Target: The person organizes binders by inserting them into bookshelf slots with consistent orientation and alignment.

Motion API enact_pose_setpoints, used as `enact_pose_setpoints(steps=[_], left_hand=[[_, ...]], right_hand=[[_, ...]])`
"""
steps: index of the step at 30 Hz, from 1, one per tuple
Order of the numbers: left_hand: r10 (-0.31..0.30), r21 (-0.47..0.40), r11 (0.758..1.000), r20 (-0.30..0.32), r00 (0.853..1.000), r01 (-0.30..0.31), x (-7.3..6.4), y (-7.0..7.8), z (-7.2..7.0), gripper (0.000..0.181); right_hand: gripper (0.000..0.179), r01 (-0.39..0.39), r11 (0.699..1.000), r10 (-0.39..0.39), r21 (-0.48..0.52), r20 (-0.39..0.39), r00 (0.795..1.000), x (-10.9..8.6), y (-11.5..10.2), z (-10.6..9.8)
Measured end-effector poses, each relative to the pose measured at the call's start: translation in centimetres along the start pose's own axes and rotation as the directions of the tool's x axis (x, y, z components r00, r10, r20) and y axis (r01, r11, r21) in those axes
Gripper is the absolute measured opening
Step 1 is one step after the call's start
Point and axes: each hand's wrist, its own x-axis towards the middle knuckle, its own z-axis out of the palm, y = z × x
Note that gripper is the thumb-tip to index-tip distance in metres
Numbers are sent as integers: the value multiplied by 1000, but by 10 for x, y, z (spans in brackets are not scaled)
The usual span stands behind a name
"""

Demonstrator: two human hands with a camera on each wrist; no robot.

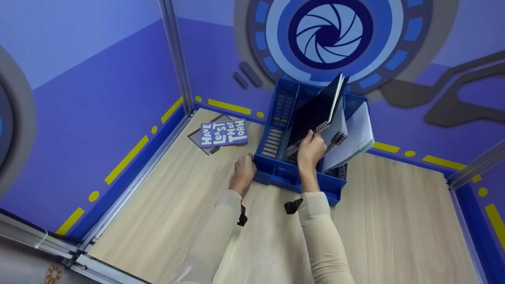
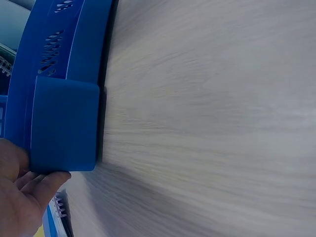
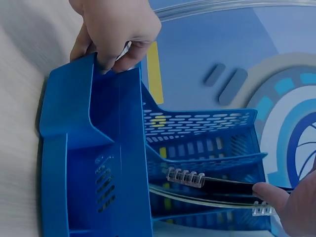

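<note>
Cropped sleeves (image 1: 325, 240); left hand (image 1: 243, 172) grips blue organizer (image 1: 286, 173), right hand (image 1: 311, 152) grips partly hidden black notebook (image 1: 315, 112).

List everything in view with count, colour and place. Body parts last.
Organizer: 1, blue, near centre
Held notebook: 1, black, at organizer's middle
Middle notebook: 1, pale grey, right of held notebook
Rightmost notebook: 1, white, organizer's right side
Lettered book: 1, purple, left of organizer
Lower notebook: 1, grey, beneath lettered book
Table: 1, pale wood, below organizer
Walls: 3, violet, around table
Metal bars: several, silver, along walls
Wrist devices: 2, black, lower centre
Sleeves: 2, beige, lower centre
Left hand: 1, gripping organizer's front left corner
Right hand: 1, gripping held notebook
</note>
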Motion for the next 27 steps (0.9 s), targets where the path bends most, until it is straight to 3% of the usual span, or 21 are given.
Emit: enact_pose_setpoints(steps=[7,13,20,27], left_hand=[[38,-2,999,-66,997,-38,-2,-1,-4,7],[1,-5,1000,-26,1000,-1,-2,0,0,6],[9,-27,1000,13,1000,-8,2,0,2,5],[-8,-31,999,18,1000,9,1,-2,-1,5]], right_hand=[[30,-23,1000,23,4,16,1000,-7,9,16],[28,-53,998,54,-16,48,997,-15,27,35],[25,-61,998,63,-25,94,994,-7,36,48],[25,-127,992,127,-14,151,980,-2,43,53]])
